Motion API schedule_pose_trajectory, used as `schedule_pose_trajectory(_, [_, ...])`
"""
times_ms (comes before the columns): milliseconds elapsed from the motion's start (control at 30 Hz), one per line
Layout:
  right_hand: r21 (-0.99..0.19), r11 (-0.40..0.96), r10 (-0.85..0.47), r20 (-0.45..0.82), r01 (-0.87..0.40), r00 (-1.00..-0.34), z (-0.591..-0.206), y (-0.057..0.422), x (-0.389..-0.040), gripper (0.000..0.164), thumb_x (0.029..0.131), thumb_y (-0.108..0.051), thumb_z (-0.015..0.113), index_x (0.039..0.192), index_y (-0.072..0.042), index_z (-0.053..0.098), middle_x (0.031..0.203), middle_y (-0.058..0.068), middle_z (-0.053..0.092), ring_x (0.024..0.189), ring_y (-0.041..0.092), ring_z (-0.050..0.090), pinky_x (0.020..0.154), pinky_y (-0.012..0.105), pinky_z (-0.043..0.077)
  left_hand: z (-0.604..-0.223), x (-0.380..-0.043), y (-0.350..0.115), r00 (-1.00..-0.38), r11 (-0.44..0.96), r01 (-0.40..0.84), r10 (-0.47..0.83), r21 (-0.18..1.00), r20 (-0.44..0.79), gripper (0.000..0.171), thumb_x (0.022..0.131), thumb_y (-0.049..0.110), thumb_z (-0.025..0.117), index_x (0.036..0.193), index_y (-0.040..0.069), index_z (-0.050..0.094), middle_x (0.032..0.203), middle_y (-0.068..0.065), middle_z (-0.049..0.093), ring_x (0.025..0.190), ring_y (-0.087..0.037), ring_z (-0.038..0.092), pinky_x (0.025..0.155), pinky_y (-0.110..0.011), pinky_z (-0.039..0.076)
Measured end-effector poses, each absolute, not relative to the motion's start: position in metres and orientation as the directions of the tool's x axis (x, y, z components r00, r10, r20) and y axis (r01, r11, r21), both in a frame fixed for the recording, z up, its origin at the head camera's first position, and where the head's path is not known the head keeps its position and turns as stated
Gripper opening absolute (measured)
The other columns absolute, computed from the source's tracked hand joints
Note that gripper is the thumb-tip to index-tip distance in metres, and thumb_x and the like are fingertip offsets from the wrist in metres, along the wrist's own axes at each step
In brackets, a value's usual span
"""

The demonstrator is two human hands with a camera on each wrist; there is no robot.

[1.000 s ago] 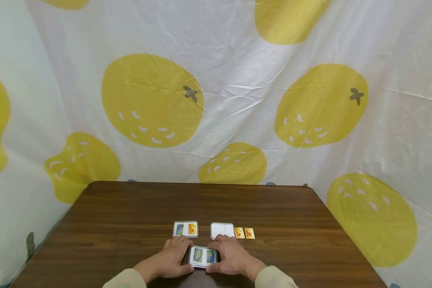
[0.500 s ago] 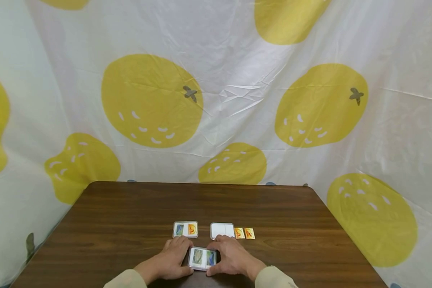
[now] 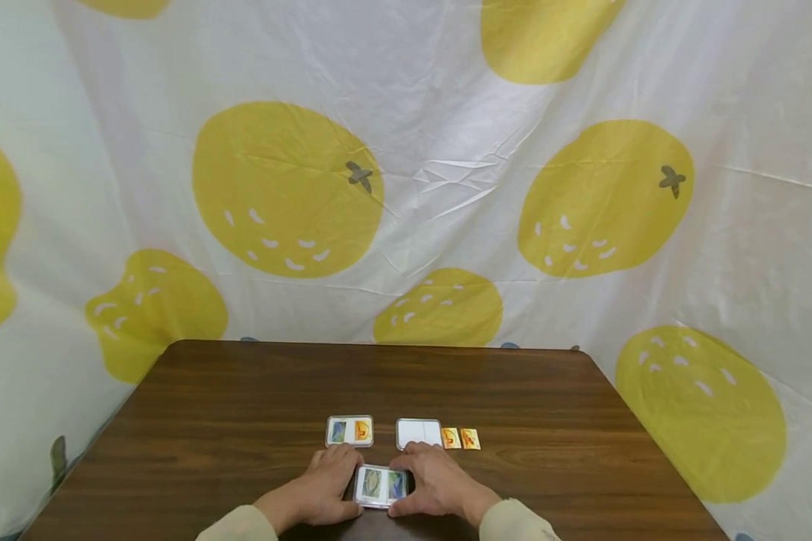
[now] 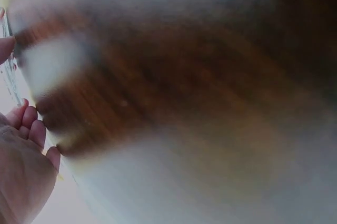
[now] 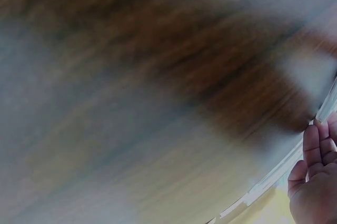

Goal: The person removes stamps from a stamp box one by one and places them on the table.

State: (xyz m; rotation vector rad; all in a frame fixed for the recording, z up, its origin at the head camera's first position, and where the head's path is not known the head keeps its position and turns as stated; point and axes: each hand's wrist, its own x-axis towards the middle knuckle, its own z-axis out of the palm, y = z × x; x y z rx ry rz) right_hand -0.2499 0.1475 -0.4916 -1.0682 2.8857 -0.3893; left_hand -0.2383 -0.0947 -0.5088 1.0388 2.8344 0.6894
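Near the table's front edge, both hands hold a flat clear plastic case [image 3: 381, 486] by its two sides. Two stamp-like pictures show on its white face, a greyish-green one on the left and a blue-green one on the right. My left hand [image 3: 326, 485] grips the left side, thumb at the near corner and fingers at the far one. My right hand [image 3: 436, 481] mirrors that grip on the right side. In the left wrist view, fingers [image 4: 37, 129] stand beside the case's thin edge. The right wrist view catches fingers [image 5: 313, 142] at the frame's right border.
Beyond the hands lies a similar case [image 3: 349, 431] with a blue-green and an orange picture. To its right is a case [image 3: 418, 433] with a plain white face. Two small orange stamps [image 3: 451, 438] lie beside it on the brown wooden table [image 3: 243, 406]. A lemon-print curtain [image 3: 446, 225] hangs behind.
The held case has shifted very slightly toward the person, its near edge a little lower in view. Both hands keep their hold; the other cases and stamps stay put.
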Motion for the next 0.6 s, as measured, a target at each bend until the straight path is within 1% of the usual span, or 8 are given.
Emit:
schedule_pose_trajectory(133, [-0.25,0.737,-0.641,0.038,-0.628,-0.767,-0.4912,0.1488,-0.2493,0.056,0.075,-0.056,0.078,0.119,-0.022,0.07,0.117,-0.002,0.061,0.109,0.013,0.055,0.096,0.042,0.043,-0.5089,-0.2389,-0.0949,-0.771,0.671,0.605,0.628,0.429,0.103,0.047,0.079,0.036,0.076,0.11,0.013,0.05,0.11,0.003,0.044,0.11,-0.022,0.043,0.095,-0.051,0.035])
schedule_pose_trajectory(267, [-0.252,0.746,-0.632,0.027,-0.617,-0.775,-0.4906,0.1502,-0.2488,0.058,0.076,-0.056,0.078,0.122,-0.022,0.069,0.119,-0.003,0.06,0.111,0.013,0.054,0.097,0.042,0.043,-0.5086,-0.239,-0.0948,-0.768,0.67,0.613,0.631,0.419,0.113,0.049,0.079,0.039,0.076,0.111,0.012,0.051,0.11,0.003,0.045,0.109,-0.022,0.043,0.094,-0.051,0.035])
schedule_pose_trajectory(600, [-0.229,0.768,-0.613,0.007,-0.598,-0.79,-0.4879,0.1502,-0.2487,0.059,0.076,-0.056,0.078,0.124,-0.022,0.068,0.118,-0.003,0.059,0.109,0.015,0.055,0.097,0.044,0.043,-0.5125,-0.2409,-0.0964,-0.766,0.658,0.616,0.629,0.432,0.135,0.049,0.083,0.042,0.073,0.114,0.012,0.052,0.112,0.003,0.045,0.111,-0.023,0.044,0.096,-0.053,0.034])
